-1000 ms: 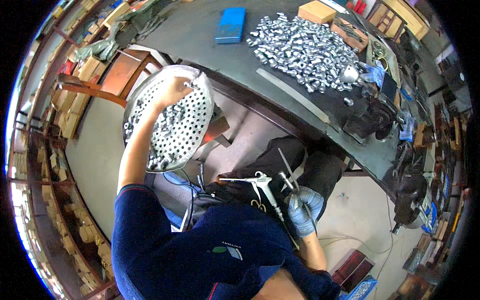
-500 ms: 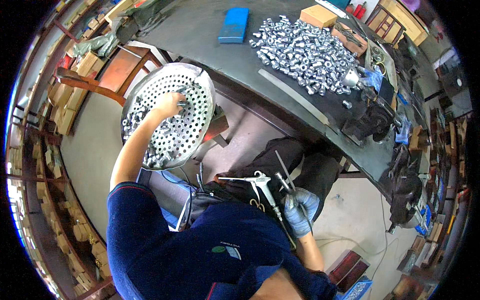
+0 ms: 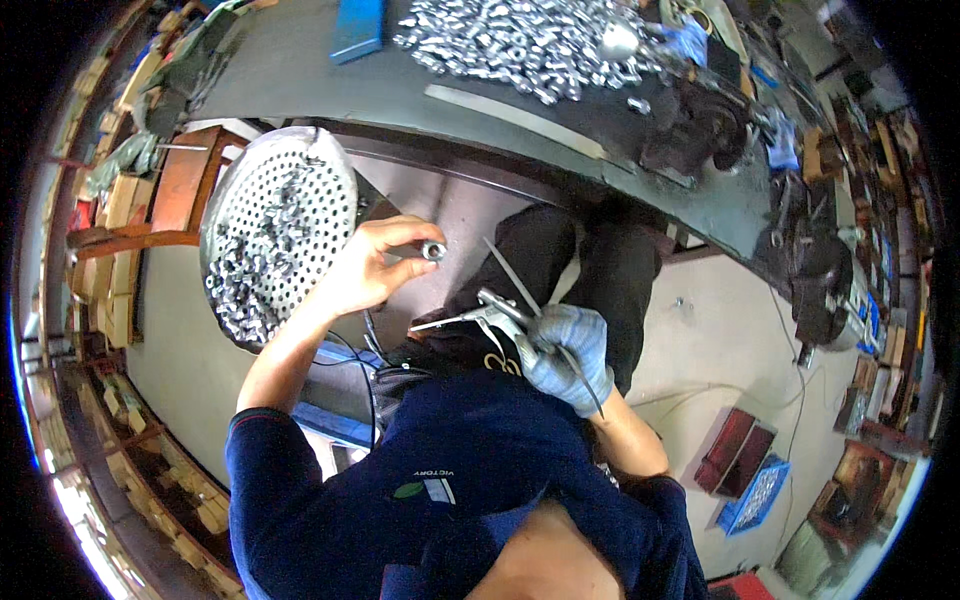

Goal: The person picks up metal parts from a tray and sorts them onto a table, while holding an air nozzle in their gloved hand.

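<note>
My left fingers (image 3: 405, 231) pinched a nut (image 3: 430, 252), open end (image 3: 437, 250) facing me, left of the rod (image 3: 512, 275) my right hand (image 3: 584, 345) gripped.

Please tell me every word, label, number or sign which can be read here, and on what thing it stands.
Navy shirt: one readable word in pale letters above a logo; I do not copy it.
Elsewhere: I can read no text; anything near the rim is too small or blurred.

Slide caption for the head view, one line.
Bare left hand pinches a small metal fitting near a perforated pan of metal parts; gloved right hand grips a slender metal tool.
</note>
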`<state>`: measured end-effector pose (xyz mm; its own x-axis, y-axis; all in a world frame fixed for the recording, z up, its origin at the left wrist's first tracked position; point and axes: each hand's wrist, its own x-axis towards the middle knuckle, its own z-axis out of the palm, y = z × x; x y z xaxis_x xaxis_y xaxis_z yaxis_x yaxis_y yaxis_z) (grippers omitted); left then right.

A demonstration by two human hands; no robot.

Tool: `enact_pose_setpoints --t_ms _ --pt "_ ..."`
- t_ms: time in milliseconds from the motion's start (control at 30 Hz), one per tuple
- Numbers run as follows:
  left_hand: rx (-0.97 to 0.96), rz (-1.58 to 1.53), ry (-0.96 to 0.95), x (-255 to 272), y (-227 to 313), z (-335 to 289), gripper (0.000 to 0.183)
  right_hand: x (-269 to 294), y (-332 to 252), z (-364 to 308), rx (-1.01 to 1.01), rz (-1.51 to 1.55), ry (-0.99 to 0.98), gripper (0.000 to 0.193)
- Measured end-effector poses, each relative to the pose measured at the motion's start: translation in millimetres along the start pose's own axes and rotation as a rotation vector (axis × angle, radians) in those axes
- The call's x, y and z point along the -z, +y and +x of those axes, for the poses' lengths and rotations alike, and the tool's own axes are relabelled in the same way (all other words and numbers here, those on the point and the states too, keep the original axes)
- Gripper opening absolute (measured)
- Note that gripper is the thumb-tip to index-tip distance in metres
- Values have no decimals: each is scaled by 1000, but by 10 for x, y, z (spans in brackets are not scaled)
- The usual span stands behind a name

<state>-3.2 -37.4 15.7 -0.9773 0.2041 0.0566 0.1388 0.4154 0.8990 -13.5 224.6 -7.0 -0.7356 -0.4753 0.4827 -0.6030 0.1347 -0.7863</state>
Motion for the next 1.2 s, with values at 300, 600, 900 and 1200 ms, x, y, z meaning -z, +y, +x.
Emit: enact_pose_setpoints --t_ms 300,600,900,1200 --pt "9 29 -158 -270 85 211 29 2 147 15 -51 16 21 30" --pt "-301 449 -148 -370 203 257 31 -74 179 -20 -132 8 -52 36" --pt "241 -253 -245 -359 58 222 31 0 149 -6 -39 -166 -48 34" --pt "219 -514 3 -373 -115 282 28 66 163 -98 -245 44 30 22"
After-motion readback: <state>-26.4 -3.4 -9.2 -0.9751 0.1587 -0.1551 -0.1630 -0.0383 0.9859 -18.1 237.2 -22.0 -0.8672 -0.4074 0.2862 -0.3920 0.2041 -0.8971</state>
